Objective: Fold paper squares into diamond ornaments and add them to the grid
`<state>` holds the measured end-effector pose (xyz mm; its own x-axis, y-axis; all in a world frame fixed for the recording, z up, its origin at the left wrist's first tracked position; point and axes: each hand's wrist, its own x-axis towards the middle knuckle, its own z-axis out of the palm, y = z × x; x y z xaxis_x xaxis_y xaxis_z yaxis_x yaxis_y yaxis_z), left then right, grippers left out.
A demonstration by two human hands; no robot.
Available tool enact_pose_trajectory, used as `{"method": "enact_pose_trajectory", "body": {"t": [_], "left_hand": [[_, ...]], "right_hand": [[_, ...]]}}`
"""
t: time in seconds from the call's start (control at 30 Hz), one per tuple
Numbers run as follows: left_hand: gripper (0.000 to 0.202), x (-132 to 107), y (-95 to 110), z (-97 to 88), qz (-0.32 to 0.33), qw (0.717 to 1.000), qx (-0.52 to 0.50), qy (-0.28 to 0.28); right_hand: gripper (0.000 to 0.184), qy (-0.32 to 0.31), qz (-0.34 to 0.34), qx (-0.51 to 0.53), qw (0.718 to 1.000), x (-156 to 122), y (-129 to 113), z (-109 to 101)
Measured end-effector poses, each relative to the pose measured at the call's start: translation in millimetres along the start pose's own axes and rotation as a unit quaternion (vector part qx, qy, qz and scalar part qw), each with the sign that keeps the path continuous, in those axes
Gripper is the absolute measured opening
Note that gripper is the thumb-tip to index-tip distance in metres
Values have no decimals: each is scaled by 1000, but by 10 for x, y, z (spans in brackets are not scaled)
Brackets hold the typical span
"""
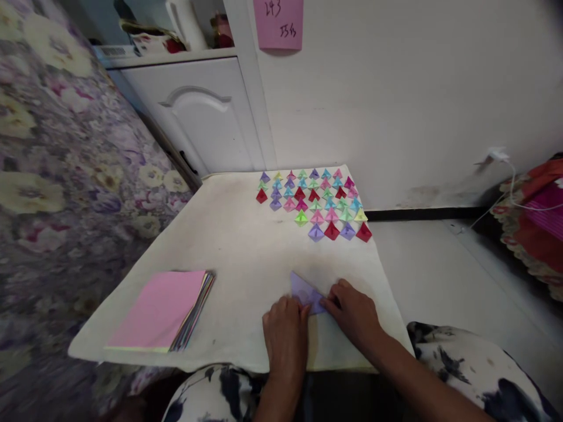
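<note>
A sheet of purple origami paper [303, 288], folded into a triangle, lies on the cream-covered table [237, 246] near its front edge. My left hand [285, 325] is closed at the paper's lower left side, thumb pressed on it. At the paper's right corner, my right hand [354, 308] pinches the tip between thumb and fingers. Farther back on the table, several small folded paper pieces [332, 231] in red, pink, green, blue, yellow and purple stand in rows. To the left rests a stack of square coloured paper [162, 308], pink on top.
A white cabinet [197, 117] and a wall [373, 105] stand behind the table. Floral cloth [65, 176] hangs along the left. A pink note [279, 23] is fixed above. At the right, a plug [498, 154] with a white cable sits in the wall beside red fabric [536, 234].
</note>
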<state>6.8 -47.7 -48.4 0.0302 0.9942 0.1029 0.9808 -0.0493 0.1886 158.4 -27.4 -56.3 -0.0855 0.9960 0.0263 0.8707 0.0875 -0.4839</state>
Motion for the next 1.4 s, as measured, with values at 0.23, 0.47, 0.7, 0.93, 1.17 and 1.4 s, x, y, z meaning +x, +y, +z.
{"method": "enact_pose_trajectory", "body": {"t": [0.23,0.47,0.7,0.93,1.17,1.4], "left_hand": [[22,21,15,-19,3,999,43,-16],[22,23,1,-9,10,999,48,-5],[22,19,-1,-17,6,999,54,-4],[18,-3,-71,43,24,999,44,18],[39,-250,8,418,202,970,-26,132],[54,-389,124,404,189,979,27,77]], "right_hand": [[22,9,-1,-23,1000,-13,-12,10],[20,4,0,-37,999,-17,-36,-3],[18,5,5,-51,999,-31,-28,6],[18,-2,11,-67,998,-30,-24,-4],[17,-7,9,-82,997,-13,-31,-10],[19,-8,13,-56,998,-19,12,-7]]}}
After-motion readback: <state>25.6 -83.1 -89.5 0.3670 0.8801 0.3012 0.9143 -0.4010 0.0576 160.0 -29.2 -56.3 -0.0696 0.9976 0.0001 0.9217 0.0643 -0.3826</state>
